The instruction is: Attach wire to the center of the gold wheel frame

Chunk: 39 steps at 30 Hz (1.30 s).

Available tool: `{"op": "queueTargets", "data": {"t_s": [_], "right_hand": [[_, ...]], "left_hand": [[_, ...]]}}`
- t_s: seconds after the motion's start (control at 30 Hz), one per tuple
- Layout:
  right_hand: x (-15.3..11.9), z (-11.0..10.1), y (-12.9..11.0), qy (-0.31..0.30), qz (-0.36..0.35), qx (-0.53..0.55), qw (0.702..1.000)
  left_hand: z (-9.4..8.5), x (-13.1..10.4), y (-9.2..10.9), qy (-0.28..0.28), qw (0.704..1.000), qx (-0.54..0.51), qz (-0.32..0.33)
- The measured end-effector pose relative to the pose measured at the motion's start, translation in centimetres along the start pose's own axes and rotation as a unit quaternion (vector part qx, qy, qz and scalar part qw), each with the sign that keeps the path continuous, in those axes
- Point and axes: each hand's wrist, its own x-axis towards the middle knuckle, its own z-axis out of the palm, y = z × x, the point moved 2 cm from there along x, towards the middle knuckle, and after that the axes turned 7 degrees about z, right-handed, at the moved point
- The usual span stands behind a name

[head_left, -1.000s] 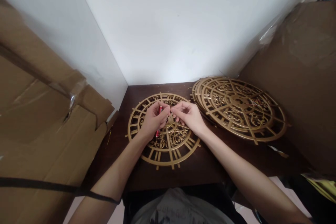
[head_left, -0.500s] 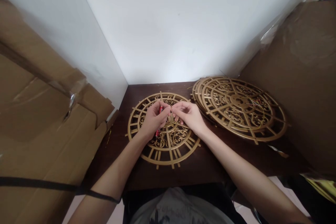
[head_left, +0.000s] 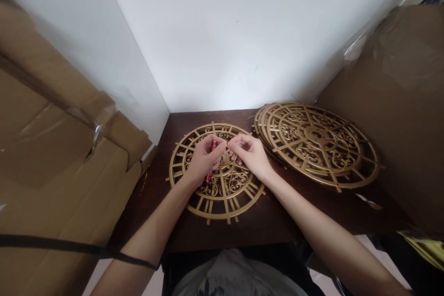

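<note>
A round gold openwork clock dial [head_left: 212, 216] with Roman numerals lies flat on the dark table. Over its middle, my left hand [head_left: 205, 158] is closed around a red pen-like tool [head_left: 209, 176], with thumb and forefinger pinched at the tip. Close beside it on the right, my right hand [head_left: 250, 152] is also pinched, fingertips nearly meeting those of my left. Whatever is between the right fingertips is too small to make out. A thin yellowish strand [head_left: 227, 165] shows below the fingertips, above the dial's centre.
More gold dials [head_left: 305, 166] are stacked at the right, with thin wire on top. A small brush-like tool [head_left: 368, 201] lies in front of them. Cardboard stands at the left [head_left: 69, 157] and right [head_left: 391, 115]. A white wall [head_left: 236, 46] rises behind the dark table [head_left: 243, 237].
My right fingertips have moved slightly right, widening the small gap to my left hand. The red tool stays in my left hand.
</note>
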Motion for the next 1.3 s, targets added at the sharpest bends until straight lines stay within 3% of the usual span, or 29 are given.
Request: {"op": "queueTargets", "data": {"t_s": [0.17,0.3,0.93,1.3], "right_hand": [[-0.14,0.02,-0.08,0.018,-0.069,-0.086,0.994],[-0.22,0.06,-0.14,0.016,-0.086,-0.097,0.991],[0.03,0.0,-0.17,-0.007,0.033,0.048,0.998],[0.32,-0.24,-0.23,0.025,0.038,0.098,0.994]], "left_hand": [[0.06,0.0,0.12,0.006,1.0,-0.009,-0.002],[0.1,-0.01,0.23,0.008,1.0,-0.013,-0.002],[-0.08,0.04,-0.05,0.005,1.0,-0.006,0.007],[0.23,-0.02,-0.42,-0.053,0.997,-0.056,0.016]]}}
